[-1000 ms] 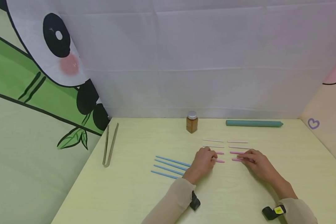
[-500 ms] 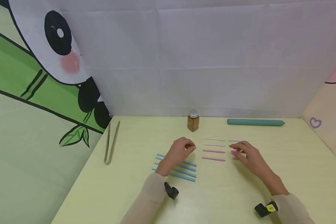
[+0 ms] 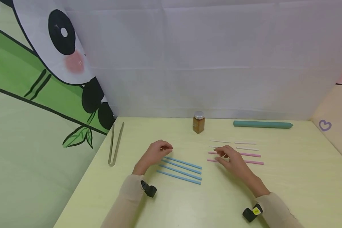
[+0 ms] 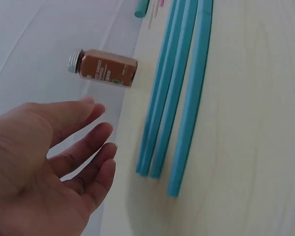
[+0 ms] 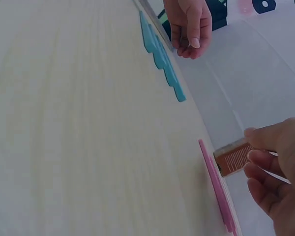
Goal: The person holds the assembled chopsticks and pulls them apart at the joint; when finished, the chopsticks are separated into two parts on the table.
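Several blue sticks (image 3: 182,172) lie side by side, slightly slanted, on the table. My left hand (image 3: 155,153) hovers by their left ends, fingers loosely bent and holding nothing; in the left wrist view the hand (image 4: 54,157) is apart from the blue sticks (image 4: 189,113). Over the pink sticks (image 3: 253,162) is my right hand (image 3: 233,161), also empty, thumb and fingers apart. It hides the middle of the pink rows and part of a thin white stick. In the right wrist view, pink sticks (image 5: 216,189) lie beside the right hand (image 5: 285,167).
White sticks (image 3: 245,143) lie behind the pink ones. At the back stand a brown jar with a silver lid (image 3: 198,123) and, to its right, a lying green rolled cylinder (image 3: 262,124). Metal tongs (image 3: 115,145) lie near the left table edge. A white cloth wall borders the back.
My left hand has left the pink sticks and moved left, past the blue ones. My right hand has shifted left over the pink rows. The sticks stay in their rows.
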`<state>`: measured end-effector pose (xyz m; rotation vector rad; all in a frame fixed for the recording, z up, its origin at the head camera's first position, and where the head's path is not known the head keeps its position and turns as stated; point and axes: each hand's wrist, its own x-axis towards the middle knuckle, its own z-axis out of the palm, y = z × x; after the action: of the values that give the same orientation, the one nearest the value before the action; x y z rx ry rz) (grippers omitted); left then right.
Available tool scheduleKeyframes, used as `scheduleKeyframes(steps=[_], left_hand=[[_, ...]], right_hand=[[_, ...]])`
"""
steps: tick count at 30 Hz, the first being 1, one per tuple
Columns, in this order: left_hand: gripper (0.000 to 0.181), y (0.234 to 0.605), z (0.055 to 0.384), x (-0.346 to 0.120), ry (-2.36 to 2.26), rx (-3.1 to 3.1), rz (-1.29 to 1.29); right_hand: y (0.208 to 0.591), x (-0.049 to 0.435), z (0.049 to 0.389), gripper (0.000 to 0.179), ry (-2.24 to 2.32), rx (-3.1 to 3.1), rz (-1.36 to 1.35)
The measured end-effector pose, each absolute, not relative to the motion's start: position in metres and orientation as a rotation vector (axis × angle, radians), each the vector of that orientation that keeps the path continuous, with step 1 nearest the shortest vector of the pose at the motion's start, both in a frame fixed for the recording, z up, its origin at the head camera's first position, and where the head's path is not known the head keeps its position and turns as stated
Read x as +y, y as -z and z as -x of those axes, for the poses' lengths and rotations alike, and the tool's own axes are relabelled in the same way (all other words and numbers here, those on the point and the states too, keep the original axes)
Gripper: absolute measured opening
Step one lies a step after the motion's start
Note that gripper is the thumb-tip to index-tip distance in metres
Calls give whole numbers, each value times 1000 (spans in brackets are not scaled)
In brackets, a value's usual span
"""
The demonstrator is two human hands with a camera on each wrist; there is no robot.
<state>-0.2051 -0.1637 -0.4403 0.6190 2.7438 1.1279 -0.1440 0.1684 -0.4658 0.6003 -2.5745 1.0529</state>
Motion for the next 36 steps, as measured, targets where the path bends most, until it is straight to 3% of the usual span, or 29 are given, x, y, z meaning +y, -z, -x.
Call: scheduleKeyframes(steps=[17, 36], left_hand=[[13, 456, 213, -176, -1095, 2573, -765], [8, 461, 215, -163, -932, 2641, -828]], right_hand=[[481, 111, 139, 26, -1351, -2672, -632], [481, 97, 139, 12, -1217, -2792, -581]])
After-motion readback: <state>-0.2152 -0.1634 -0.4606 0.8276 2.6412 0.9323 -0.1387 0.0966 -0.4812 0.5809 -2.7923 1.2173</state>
